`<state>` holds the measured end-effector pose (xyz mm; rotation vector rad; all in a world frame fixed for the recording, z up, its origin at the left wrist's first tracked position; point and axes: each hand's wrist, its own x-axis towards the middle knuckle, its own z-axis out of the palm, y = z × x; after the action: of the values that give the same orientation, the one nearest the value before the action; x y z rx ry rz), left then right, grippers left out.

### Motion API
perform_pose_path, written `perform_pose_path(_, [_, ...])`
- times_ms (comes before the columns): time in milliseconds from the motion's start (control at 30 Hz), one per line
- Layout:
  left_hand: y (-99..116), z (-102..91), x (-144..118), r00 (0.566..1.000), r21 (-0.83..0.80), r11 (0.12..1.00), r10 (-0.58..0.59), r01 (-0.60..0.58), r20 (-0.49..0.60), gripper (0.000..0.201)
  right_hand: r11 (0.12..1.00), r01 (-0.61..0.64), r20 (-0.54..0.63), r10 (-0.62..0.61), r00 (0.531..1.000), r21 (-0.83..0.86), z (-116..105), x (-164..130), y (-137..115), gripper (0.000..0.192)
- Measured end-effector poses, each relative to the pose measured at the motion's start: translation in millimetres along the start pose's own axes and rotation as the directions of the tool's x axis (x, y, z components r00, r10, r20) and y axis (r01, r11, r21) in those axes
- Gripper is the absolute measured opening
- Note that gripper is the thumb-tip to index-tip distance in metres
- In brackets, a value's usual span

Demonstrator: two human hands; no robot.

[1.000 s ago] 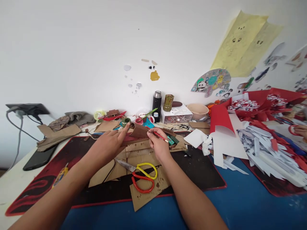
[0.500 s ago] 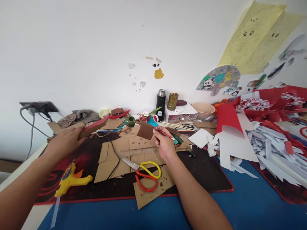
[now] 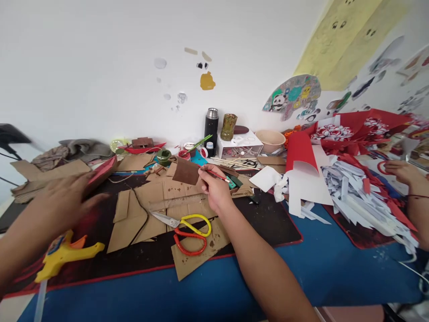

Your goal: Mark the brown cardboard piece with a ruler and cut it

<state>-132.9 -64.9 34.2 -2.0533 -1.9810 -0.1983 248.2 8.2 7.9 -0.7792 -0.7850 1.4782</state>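
Right hand (image 3: 214, 190) pinches brown card piece (image 3: 186, 171) plus red brush (image 3: 217, 175) above cluttered surface (image 3: 328, 268); left hand (image 3: 62, 201) blurred, grip unclear, near red-edged strip (image 3: 102, 170); white wall behind

The table (image 3: 335, 273) is blue, and the mat (image 3: 268, 223) on it is black with a red edge. The scissors (image 3: 189, 228) have one yellow handle loop and one orange-red. The glue gun (image 3: 63, 257) is yellow with an orange trigger. The painted card (image 3: 186, 171) is dark brown, the cardboard (image 3: 147, 201) tan with dark spots. The flask (image 3: 211, 125) is black with a silver cap.
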Motion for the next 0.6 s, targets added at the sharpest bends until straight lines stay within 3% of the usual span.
perform_pose_path(67, [44.2, -8.7, -11.4, 0.981, -0.088, 0.982, 0.172, -0.165, 0.084, 0.068, 1.000, -0.005, 0.009, 0.005, 1.000, -0.001, 0.1, -0.7, 0.0, 0.033])
perform_pose_path(133, [91.4, -10.5, -25.7, 0.949, -0.205, 0.935, 0.308, -0.289, 0.069, 0.061, 1.000, -0.010, 0.018, 0.010, 1.000, -0.008, 0.1, -0.9, 0.0, 0.033])
perform_pose_path(233, [152.5, -4.0, -44.3, 0.840, -0.314, 0.807, 0.540, -0.499, 0.054, 0.047, 1.000, -0.014, 0.023, 0.015, 1.000, -0.017, 0.0, -0.4, 0.0, 0.035])
perform_pose_path(300, [182.9, 1.5, -50.3, 0.782, -0.317, 0.760, 0.618, -0.568, 0.081, 0.053, 1.000, -0.010, 0.024, 0.010, 1.000, -0.019, 0.1, -0.1, -0.1, 0.037])
perform_pose_path(467, [225.1, 9.5, -44.8, 0.713, -0.226, 0.725, 0.686, -0.651, 0.145, 0.047, 1.000, -0.006, 0.035, 0.006, 0.999, -0.017, 0.7, -1.0, -0.7, 0.036])
perform_pose_path(600, [237.8, 15.5, -39.1, 0.624, -0.218, 0.623, 0.778, -0.751, 0.075, 0.028, 1.000, -0.012, 0.047, 0.013, 0.999, -0.019, 0.8, -1.5, -1.1, 0.037])
